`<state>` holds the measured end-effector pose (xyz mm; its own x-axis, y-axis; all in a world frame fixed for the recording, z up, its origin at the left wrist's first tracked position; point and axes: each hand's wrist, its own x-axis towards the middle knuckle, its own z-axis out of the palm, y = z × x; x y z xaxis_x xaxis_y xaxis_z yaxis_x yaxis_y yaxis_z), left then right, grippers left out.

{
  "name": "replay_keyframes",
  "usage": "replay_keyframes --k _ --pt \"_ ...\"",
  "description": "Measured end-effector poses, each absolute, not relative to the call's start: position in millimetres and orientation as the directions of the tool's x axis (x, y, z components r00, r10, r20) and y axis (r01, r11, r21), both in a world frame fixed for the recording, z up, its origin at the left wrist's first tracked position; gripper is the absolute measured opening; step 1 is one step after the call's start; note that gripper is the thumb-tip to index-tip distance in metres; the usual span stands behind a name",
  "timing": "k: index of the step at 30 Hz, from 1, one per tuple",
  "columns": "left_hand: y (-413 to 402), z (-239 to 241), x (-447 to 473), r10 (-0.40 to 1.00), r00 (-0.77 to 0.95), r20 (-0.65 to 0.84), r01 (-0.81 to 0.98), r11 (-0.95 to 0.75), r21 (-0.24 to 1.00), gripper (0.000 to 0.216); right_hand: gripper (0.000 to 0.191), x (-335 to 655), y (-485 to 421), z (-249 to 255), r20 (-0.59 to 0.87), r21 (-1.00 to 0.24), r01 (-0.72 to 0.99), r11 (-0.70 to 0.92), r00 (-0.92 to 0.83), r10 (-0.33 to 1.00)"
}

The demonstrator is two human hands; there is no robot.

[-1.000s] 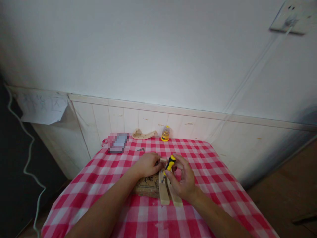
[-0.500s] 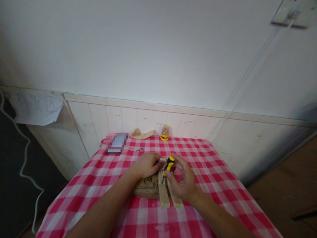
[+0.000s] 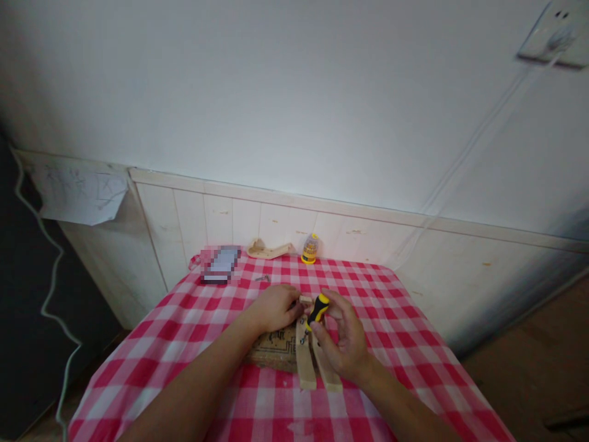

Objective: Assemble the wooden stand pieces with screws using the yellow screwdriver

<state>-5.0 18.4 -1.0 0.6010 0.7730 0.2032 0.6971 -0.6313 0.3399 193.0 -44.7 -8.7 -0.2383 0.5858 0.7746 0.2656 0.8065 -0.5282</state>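
My right hand (image 3: 346,341) is closed around a yellow and black screwdriver (image 3: 317,310), held tilted with its tip at a bolt head (image 3: 302,341) in a pale wooden piece. That piece has two flat legs, a left leg (image 3: 306,371) and a right leg (image 3: 329,371), pointing toward me. Closed on the far end of the same wooden piece is my left hand (image 3: 278,308); its fingertips are partly hidden. Under the wood lies a brown board with black printed markings (image 3: 273,353).
At the table's back edge stand a curved wooden part (image 3: 269,250) and a yellow bit container (image 3: 310,248). Small metal pieces (image 3: 263,278) lie in front of them. A blurred-out flat object (image 3: 222,265) is at the back left. The checked tablecloth (image 3: 405,356) meets a panelled wall.
The screwdriver handle has turned and leans slightly further to the right, its tip still at the bolt. My left hand stays on the wood. The whole view has shifted slightly.
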Motion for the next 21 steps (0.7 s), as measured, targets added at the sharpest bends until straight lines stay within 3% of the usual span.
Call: replay_keyframes --k 21 --pt "17.2 0.7 -5.3 0.785 0.590 0.189 0.684 -0.610 0.399 0.029 0.053 191.6 -42.9 -4.5 0.779 -0.478 0.392 0.786 -0.225 0.586"
